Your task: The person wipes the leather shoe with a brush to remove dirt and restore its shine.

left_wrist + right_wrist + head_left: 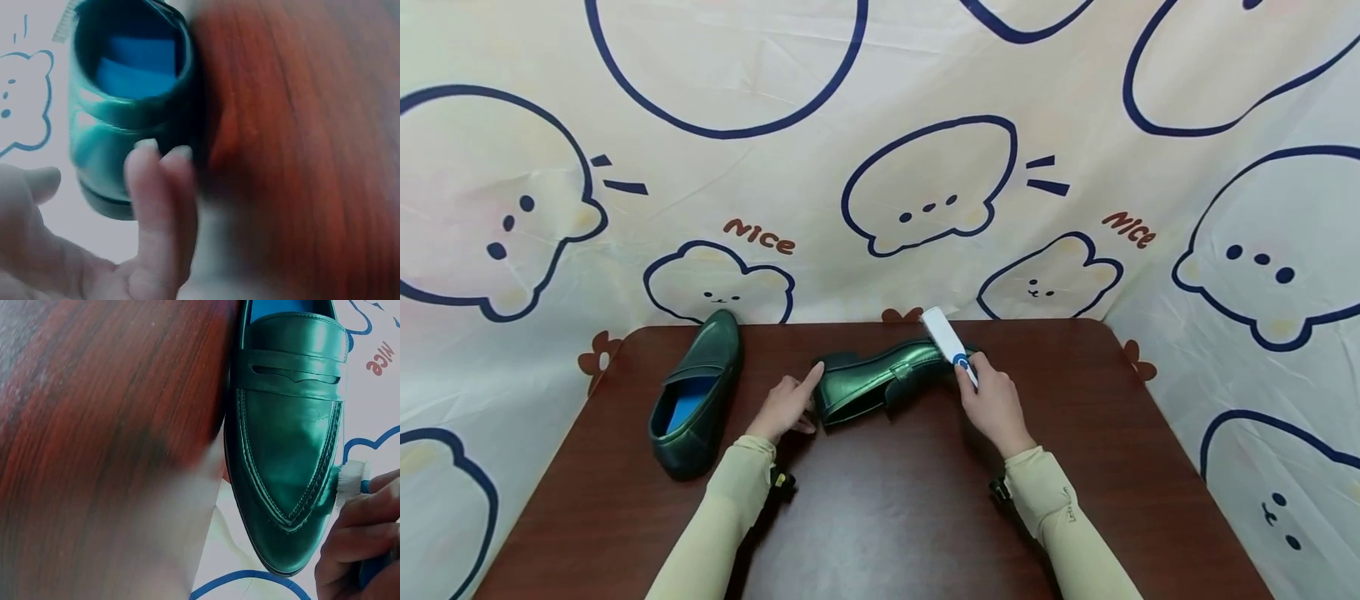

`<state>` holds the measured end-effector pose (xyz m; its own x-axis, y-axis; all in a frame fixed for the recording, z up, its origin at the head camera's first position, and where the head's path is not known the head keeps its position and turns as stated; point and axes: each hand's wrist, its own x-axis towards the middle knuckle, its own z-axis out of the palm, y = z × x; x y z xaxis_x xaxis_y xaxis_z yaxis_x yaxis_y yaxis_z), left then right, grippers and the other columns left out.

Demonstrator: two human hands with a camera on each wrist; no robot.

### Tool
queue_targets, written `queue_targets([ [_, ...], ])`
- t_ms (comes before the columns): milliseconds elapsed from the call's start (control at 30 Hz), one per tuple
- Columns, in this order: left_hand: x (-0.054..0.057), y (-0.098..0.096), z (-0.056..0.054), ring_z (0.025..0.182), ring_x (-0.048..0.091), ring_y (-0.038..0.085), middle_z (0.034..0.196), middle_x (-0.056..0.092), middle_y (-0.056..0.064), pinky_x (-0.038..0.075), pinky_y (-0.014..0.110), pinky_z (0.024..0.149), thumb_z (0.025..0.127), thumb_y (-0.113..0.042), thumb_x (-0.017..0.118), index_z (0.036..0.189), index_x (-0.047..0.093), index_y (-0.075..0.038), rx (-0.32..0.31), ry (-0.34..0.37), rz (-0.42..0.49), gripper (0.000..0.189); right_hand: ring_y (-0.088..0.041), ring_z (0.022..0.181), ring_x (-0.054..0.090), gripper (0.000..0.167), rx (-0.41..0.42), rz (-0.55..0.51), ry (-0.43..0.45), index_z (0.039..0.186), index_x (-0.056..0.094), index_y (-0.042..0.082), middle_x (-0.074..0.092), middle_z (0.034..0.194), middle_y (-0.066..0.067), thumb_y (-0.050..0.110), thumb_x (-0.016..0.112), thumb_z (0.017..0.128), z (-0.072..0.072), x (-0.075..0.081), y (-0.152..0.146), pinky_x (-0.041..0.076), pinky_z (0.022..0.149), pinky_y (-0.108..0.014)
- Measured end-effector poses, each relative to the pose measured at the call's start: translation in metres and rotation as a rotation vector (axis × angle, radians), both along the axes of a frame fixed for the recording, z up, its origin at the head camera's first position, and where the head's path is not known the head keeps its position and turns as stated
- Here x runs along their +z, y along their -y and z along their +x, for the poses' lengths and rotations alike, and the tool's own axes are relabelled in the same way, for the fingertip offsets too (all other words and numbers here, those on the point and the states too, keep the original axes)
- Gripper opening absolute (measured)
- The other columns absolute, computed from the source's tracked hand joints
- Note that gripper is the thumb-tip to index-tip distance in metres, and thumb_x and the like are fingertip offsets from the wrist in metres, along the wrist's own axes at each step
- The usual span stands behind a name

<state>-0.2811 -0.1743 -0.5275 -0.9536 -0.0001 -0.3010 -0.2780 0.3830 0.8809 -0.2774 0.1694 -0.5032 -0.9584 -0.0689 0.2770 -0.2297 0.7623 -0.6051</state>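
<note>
A dark green loafer (880, 379) lies on its side on the table, its opening towards me and its toe to the right. My left hand (786, 406) is at its heel, the extended fingertips touching or very close to it; in the left wrist view the fingers (153, 206) are fairly straight and the thumb stands apart. My right hand (996, 408) grips the handle of a white and blue brush (946, 337) near the toe. In the right wrist view, the white bristles (351, 481) meet the side of the loafer's toe.
A second green loafer (703, 392), with a blue insole, stands upright at the left of the brown table (880, 517). Behind the table and along its sides hangs a pale cloth (820, 183) with blue-outlined cartoon figures.
</note>
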Motion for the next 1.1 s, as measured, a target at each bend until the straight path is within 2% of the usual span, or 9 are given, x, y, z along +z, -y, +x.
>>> queue_targets([
  [167,-0.003,-0.010,-0.011,0.102,0.063,0.031,0.122,0.057,0.021,0.057,0.044,0.086,0.087,-0.088,0.047,0.132,0.054,0.005,-0.019,0.057,-0.019,0.103,-0.020,0.053,0.046,0.020,0.004,0.011,-0.010,0.106,0.058,0.005,0.051,0.065,-0.005,0.025,0.059,0.107,0.001,0.000,-0.002,0.038,0.051,-0.033],
  [267,-0.003,-0.013,-0.014,0.092,0.059,0.025,0.098,0.056,0.011,0.054,0.043,0.089,0.086,-0.086,0.052,0.118,0.056,-0.001,-0.001,0.064,0.008,0.091,-0.020,0.052,0.045,0.019,0.004,0.020,-0.016,0.105,0.057,0.006,0.049,0.064,-0.005,0.025,0.059,0.106,0.001,0.000,-0.003,0.037,0.051,-0.033],
  [400,-0.005,-0.019,-0.015,0.081,0.061,0.021,0.082,0.056,0.005,0.058,0.042,0.088,0.086,-0.081,0.059,0.109,0.059,-0.006,0.003,0.112,0.180,0.079,-0.020,0.051,0.045,0.019,0.001,0.043,-0.018,0.105,0.057,0.006,0.048,0.063,-0.004,0.024,0.060,0.106,0.001,-0.001,-0.004,0.036,0.050,-0.033],
  [533,-0.004,-0.028,-0.015,0.100,0.066,0.021,0.117,0.064,0.011,0.057,0.040,0.089,0.086,-0.083,0.057,0.145,0.050,-0.009,-0.014,0.113,0.271,0.094,-0.020,0.052,0.046,0.020,0.009,0.058,-0.008,0.106,0.058,0.005,0.050,0.063,-0.004,0.025,0.059,0.106,0.001,-0.002,-0.004,0.037,0.050,-0.033],
  [667,-0.005,-0.035,-0.014,0.106,0.064,0.028,0.127,0.061,0.016,0.055,0.041,0.087,0.085,-0.084,0.057,0.149,0.047,-0.014,0.017,0.047,0.278,0.095,-0.020,0.052,0.046,0.020,0.003,0.061,-0.004,0.105,0.058,0.006,0.051,0.064,-0.004,0.026,0.059,0.106,0.002,-0.003,-0.003,0.037,0.051,-0.033],
  [733,-0.007,-0.037,-0.014,0.115,0.060,0.032,0.134,0.058,0.018,0.052,0.045,0.095,0.085,-0.083,0.058,0.149,0.046,-0.013,0.043,0.014,0.264,0.096,-0.020,0.052,0.045,0.019,0.001,0.043,-0.008,0.105,0.058,0.006,0.050,0.064,-0.005,0.025,0.059,0.106,0.003,-0.003,0.000,0.037,0.050,-0.033],
  [867,-0.011,-0.038,-0.014,0.153,0.029,0.037,0.167,0.026,0.021,0.029,0.055,0.122,0.087,-0.080,0.059,0.163,0.023,-0.006,0.103,-0.031,0.272,0.112,-0.018,0.051,0.044,0.020,0.039,0.005,-0.013,0.107,0.058,0.007,0.049,0.064,-0.003,0.027,0.058,0.107,0.007,-0.004,0.011,0.037,0.050,-0.032],
  [967,-0.016,-0.039,-0.015,0.162,0.003,0.032,0.175,0.000,0.013,0.014,0.057,0.127,0.089,-0.078,0.059,0.167,0.001,-0.009,0.130,-0.039,0.330,0.119,-0.015,0.050,0.042,0.020,0.094,-0.011,0.010,0.107,0.057,0.008,0.047,0.064,-0.001,0.028,0.056,0.109,0.011,-0.006,0.024,0.036,0.049,-0.030],
  [1100,-0.023,-0.038,-0.020,0.155,0.021,0.036,0.171,0.011,0.020,0.023,0.057,0.124,0.093,-0.075,0.055,0.166,0.001,-0.013,0.105,0.002,0.475,0.110,-0.012,0.052,0.040,0.017,0.172,-0.018,0.077,0.103,0.053,0.010,0.044,0.065,0.001,0.025,0.053,0.110,0.017,-0.008,0.044,0.035,0.049,-0.028],
])
